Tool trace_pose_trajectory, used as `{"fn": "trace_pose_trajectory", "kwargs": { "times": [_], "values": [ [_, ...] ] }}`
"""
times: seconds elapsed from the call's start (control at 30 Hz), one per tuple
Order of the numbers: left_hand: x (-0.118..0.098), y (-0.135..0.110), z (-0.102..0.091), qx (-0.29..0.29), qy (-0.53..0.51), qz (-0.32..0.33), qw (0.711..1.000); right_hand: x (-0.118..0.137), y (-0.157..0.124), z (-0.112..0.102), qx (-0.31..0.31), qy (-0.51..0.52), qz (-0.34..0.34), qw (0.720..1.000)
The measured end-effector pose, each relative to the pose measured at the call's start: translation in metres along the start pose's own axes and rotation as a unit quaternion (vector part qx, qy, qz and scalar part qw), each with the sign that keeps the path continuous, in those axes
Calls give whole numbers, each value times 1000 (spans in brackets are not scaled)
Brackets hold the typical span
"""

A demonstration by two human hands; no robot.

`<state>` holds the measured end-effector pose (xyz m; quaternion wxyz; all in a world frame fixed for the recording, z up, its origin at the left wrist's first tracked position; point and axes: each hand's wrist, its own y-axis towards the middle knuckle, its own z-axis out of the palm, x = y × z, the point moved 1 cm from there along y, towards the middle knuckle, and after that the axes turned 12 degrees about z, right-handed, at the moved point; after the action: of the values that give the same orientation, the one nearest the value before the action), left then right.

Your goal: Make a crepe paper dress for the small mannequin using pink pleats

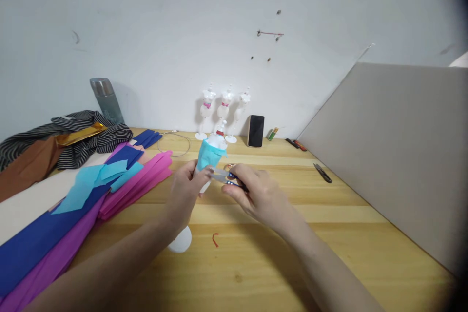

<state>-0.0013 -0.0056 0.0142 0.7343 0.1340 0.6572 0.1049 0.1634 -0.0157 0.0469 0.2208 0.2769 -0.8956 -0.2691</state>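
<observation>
My left hand (187, 186) is closed round a small white mannequin figure (216, 142) wrapped in light blue crepe paper (209, 155), held tilted above the wooden table (329, 234). My right hand (252, 194) grips a pair of scissors (224, 176) whose blades meet the lower edge of the blue paper. The figure's round white base (181, 240) shows below my left forearm.
Long folded sheets of blue, pink and purple crepe paper (109, 190) lie at the left, with light blue scraps on top. Three white mannequin figures (223, 107), a phone (255, 130), a metal bottle (106, 100), striped cloth, small snips (322, 172) and a grey board stand around.
</observation>
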Motion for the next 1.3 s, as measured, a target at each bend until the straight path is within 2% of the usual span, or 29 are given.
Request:
{"fn": "trace_pose_trajectory", "kwargs": {
  "times": [0.1, 0.2, 0.67, 1.3],
  "values": [
    [-1, -1, -1, 9, 11, 4, 1000, -3, 2, 1, -61, -8, 14, 998],
    [0, -2, -1, 15, 20, 8, 1000, -4, 3, 2, -80, -15, 16, 997],
    [-4, -2, 2, 19, 27, -4, 999, -7, 4, 11, -127, -19, 47, 991],
    [-2, -3, 4, 17, 34, -13, 999, -6, 3, 13, -142, -32, 52, 988]
  ]
}}
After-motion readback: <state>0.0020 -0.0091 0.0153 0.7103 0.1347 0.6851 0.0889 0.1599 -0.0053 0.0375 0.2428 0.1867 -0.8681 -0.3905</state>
